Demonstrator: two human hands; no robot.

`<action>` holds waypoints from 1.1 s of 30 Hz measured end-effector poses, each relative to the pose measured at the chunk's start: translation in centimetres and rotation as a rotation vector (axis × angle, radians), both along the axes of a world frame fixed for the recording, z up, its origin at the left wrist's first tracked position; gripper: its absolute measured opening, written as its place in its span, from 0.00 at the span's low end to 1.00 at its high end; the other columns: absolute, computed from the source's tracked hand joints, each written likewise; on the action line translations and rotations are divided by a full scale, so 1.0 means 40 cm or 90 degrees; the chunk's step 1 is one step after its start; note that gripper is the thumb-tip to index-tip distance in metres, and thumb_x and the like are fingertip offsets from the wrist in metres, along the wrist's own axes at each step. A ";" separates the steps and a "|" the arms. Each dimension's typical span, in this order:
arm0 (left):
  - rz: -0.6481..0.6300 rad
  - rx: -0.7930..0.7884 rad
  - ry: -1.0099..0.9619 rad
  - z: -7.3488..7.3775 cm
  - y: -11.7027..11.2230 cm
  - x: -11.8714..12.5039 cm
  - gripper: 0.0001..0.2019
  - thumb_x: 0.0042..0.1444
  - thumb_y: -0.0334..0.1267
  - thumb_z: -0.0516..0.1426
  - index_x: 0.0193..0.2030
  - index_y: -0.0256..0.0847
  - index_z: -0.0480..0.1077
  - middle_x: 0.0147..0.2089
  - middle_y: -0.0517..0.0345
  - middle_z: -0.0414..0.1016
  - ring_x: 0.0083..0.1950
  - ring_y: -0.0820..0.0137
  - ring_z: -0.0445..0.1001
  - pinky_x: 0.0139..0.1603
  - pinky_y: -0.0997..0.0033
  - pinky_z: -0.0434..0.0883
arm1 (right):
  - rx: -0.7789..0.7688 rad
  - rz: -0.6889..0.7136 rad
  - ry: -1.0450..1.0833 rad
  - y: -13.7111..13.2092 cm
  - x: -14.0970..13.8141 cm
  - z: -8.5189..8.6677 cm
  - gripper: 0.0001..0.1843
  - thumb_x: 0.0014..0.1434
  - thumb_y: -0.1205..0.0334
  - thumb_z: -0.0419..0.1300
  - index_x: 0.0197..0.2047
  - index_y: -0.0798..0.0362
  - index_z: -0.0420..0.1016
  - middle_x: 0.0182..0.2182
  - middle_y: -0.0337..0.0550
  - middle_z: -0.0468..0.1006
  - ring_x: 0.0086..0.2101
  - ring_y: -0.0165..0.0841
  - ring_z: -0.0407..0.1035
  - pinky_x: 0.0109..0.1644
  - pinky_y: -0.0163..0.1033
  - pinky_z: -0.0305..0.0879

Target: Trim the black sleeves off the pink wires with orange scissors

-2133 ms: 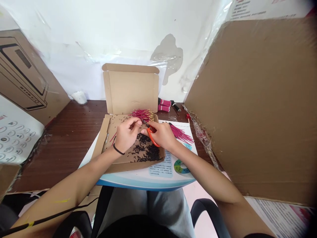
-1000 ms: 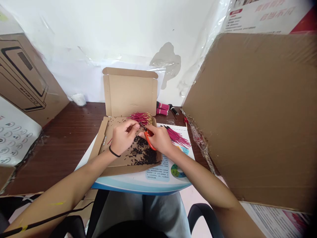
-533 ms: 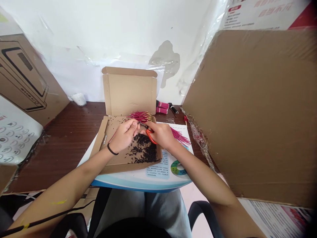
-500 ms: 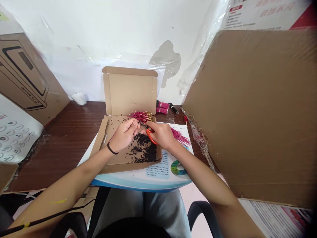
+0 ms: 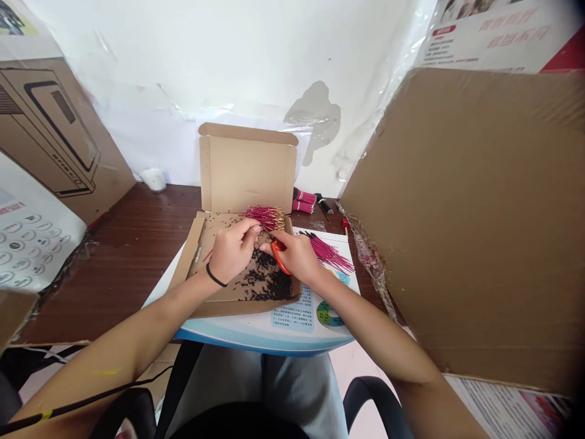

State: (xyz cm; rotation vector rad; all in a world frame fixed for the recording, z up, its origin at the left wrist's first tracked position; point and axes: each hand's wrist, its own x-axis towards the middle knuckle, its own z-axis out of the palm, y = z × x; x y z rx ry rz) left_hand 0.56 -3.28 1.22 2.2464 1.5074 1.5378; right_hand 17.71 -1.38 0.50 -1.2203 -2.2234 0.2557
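My right hand (image 5: 299, 256) grips scissors (image 5: 280, 256) with orange handles, their dark blades pointing left toward my other hand. My left hand (image 5: 234, 247), a black band on its wrist, is closed in a pinch at the blade tips. A thin red wire (image 5: 208, 255) sticks out behind it; its other end at the fingertips is too small to make out. Both hands are over an opened cardboard box (image 5: 214, 296). Short black cut pieces (image 5: 269, 283) lie heaped in its right part. Behind my hands, a bundle of red wires (image 5: 264, 216) with yellowish ends rests in the box.
Right of the box, more red wires (image 5: 331, 253) with black ends lie on a printed sheet (image 5: 292, 323). Tied bundles (image 5: 304, 200) stand behind. A white roll-like object (image 5: 153, 179) is at the back left. Large cardboard panels (image 5: 466, 213) flank the table.
The camera view has shifted slightly. My hands stay together over the box, with the scissor blades still at my left fingertips; the handles look about the same.
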 end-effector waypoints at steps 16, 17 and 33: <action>-0.616 -0.606 -0.260 0.047 0.019 -0.044 0.19 0.62 0.54 0.55 0.29 0.39 0.64 0.18 0.63 0.68 0.13 0.78 0.64 0.14 0.77 0.58 | 0.316 0.182 -0.122 0.070 0.066 -0.009 0.26 0.68 0.43 0.51 0.48 0.57 0.78 0.28 0.44 0.80 0.28 0.30 0.71 0.30 0.34 0.57; -0.662 -0.654 -0.296 0.046 0.019 -0.045 0.20 0.60 0.54 0.57 0.28 0.39 0.65 0.17 0.63 0.67 0.12 0.78 0.61 0.13 0.77 0.55 | 0.337 0.194 -0.122 0.067 0.064 -0.008 0.26 0.69 0.44 0.49 0.49 0.57 0.77 0.28 0.44 0.79 0.28 0.30 0.71 0.30 0.34 0.57; -0.100 -0.148 -0.080 0.017 0.037 -0.022 0.11 0.60 0.46 0.56 0.34 0.40 0.70 0.29 0.58 0.75 0.29 0.71 0.71 0.32 0.71 0.68 | 0.140 -0.026 -0.186 0.039 0.031 0.003 0.25 0.65 0.43 0.56 0.51 0.55 0.77 0.31 0.48 0.83 0.29 0.36 0.75 0.30 0.36 0.55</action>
